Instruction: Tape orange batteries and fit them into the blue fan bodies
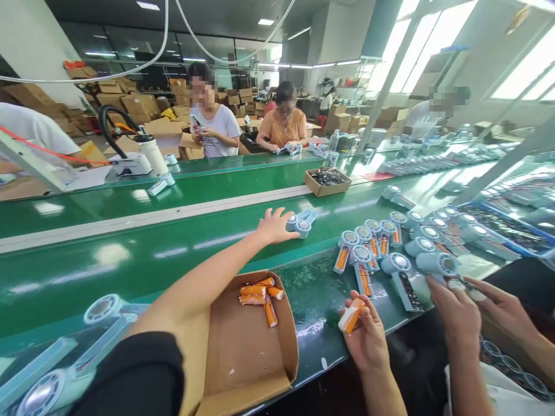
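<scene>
My left hand (274, 225) reaches out over the green belt (130, 254) and touches two pale blue handheld fan bodies (300, 223), fingers curled over them. My right hand (364, 335) stays near the table's front edge, closed on an orange battery cell (352, 316). A cardboard box (247, 346) under my left forearm holds several more orange cells (261, 293). To the right of my hands lies a cluster of fan bodies (368, 245), several with orange cells fitted in their handles.
A co-worker's hands (472, 309) work on a fan part at the right. Two people sit across the belt. A small box of dark parts (327, 181) stands on the belt. More fan bodies (65, 370) lie at lower left. Cartons fill the back.
</scene>
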A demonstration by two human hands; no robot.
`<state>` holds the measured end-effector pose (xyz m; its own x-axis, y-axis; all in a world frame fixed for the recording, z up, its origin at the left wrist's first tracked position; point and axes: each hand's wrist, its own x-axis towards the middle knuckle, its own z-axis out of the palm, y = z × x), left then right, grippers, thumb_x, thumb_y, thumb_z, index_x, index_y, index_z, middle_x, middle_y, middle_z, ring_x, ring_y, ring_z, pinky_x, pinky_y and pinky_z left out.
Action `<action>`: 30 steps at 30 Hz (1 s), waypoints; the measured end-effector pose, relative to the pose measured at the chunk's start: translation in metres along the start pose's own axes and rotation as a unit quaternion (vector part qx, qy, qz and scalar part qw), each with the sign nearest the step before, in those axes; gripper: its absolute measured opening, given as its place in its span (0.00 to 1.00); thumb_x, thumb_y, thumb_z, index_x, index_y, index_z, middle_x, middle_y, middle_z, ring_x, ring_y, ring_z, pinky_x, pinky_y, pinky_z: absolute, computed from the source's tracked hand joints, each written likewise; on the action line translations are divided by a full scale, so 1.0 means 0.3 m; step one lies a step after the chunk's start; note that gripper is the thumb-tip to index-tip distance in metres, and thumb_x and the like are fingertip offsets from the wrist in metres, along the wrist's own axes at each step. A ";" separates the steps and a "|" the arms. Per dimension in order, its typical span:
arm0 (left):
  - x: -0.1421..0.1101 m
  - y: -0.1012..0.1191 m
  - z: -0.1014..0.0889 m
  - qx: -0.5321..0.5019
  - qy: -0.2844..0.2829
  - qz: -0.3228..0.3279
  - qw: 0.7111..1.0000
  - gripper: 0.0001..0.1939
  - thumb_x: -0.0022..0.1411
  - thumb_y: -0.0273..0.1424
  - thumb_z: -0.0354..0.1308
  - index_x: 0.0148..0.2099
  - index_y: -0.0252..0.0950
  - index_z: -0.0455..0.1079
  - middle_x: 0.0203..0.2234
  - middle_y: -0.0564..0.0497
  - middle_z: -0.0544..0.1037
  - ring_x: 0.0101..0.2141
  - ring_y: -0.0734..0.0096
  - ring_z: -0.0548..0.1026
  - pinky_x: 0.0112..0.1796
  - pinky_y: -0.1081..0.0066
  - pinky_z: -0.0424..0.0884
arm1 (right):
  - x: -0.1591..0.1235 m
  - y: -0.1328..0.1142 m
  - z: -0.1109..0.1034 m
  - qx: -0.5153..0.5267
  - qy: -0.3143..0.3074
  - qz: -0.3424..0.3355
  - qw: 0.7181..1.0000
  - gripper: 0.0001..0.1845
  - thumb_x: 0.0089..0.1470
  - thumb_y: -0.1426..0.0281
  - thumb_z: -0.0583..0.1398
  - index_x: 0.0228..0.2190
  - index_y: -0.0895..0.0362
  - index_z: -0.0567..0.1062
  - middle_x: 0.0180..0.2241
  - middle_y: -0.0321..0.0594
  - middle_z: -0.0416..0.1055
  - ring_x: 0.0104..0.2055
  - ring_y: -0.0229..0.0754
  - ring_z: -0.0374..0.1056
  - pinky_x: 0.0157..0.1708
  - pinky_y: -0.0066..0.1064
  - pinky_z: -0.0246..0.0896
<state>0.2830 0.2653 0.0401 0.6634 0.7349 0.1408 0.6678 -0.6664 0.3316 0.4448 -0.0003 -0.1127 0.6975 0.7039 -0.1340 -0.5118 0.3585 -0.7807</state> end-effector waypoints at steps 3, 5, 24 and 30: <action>0.143 0.089 0.081 -0.013 -0.019 -0.029 0.999 0.32 0.62 0.52 0.67 0.59 0.35 0.77 0.65 0.31 0.73 0.65 0.33 0.71 0.55 0.48 0.76 | 0.011 0.008 -0.005 0.012 -0.012 0.012 1.000 0.22 0.37 0.61 0.83 0.36 0.49 0.87 0.44 0.41 0.86 0.35 0.46 0.83 0.31 0.34 0.81; 0.143 0.108 0.097 -0.027 -0.027 -0.017 0.999 0.28 0.63 0.49 0.65 0.56 0.34 0.78 0.62 0.35 0.76 0.61 0.41 0.76 0.55 0.57 0.76 | 0.009 0.001 -0.010 0.027 -0.017 0.020 0.999 0.22 0.36 0.61 0.83 0.35 0.47 0.88 0.43 0.39 0.86 0.35 0.45 0.83 0.32 0.33 0.82; -0.324 -0.355 -0.193 0.016 -0.107 0.068 0.992 0.28 0.64 0.34 0.59 0.66 0.40 0.70 0.50 0.50 0.80 0.44 0.66 0.78 0.45 0.70 0.76 | -0.060 -0.139 0.204 -0.076 -0.152 -0.055 0.984 0.14 0.48 0.59 0.79 0.34 0.47 0.83 0.36 0.38 0.86 0.37 0.50 0.85 0.34 0.36 0.82; -0.306 -0.462 -0.131 0.131 -0.170 0.086 0.973 0.21 0.63 0.22 0.65 0.59 0.36 0.75 0.60 0.44 0.74 0.47 0.64 0.77 0.49 0.62 0.77 | 0.117 -0.059 0.538 -0.161 -0.243 -0.088 0.953 0.24 0.40 0.59 0.81 0.39 0.52 0.86 0.39 0.43 0.87 0.42 0.50 0.84 0.45 0.45 0.83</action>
<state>0.1162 0.2951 0.0178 0.8165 0.5553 -0.1584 0.5707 -0.8177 0.0750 0.3975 0.1171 -0.0050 0.4031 0.8794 0.2533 -0.1745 0.3456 -0.9220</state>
